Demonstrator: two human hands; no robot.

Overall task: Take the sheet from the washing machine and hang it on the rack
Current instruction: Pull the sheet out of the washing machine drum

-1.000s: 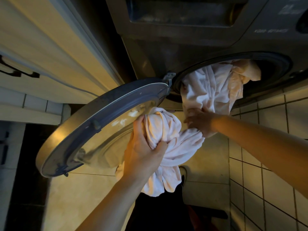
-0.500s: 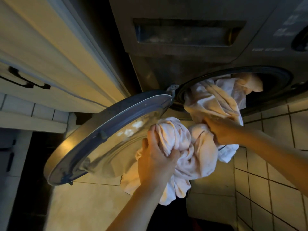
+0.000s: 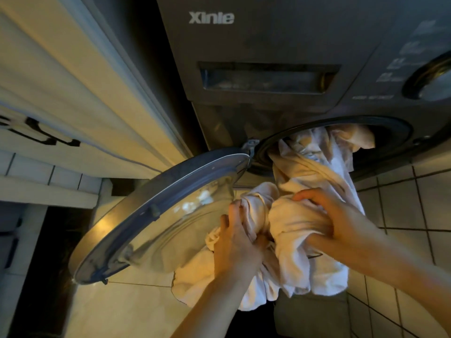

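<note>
Both hands, left hand point(image 3: 240, 236) and right hand point(image 3: 340, 222), grip bunched sheet point(image 3: 296, 223) below washing machine point(image 3: 268, 45) opening; tail inside drum. Gather hand-over-hand, keep off floor point(image 3: 127, 311).

View: one head-worn wide-angle camera.
Facing: forward and steeply down, onto the washing machine point(image 3: 280, 40) front, its open door point(image 3: 156, 215) and the tiled floor point(image 3: 127, 311).
Nearness: close to the machine.

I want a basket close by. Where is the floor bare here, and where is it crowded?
Bare floor shows below the open door, left of the hanging sheet. Crowded: between door and drum mouth, where left hand and right hand grip the sheet.
</note>
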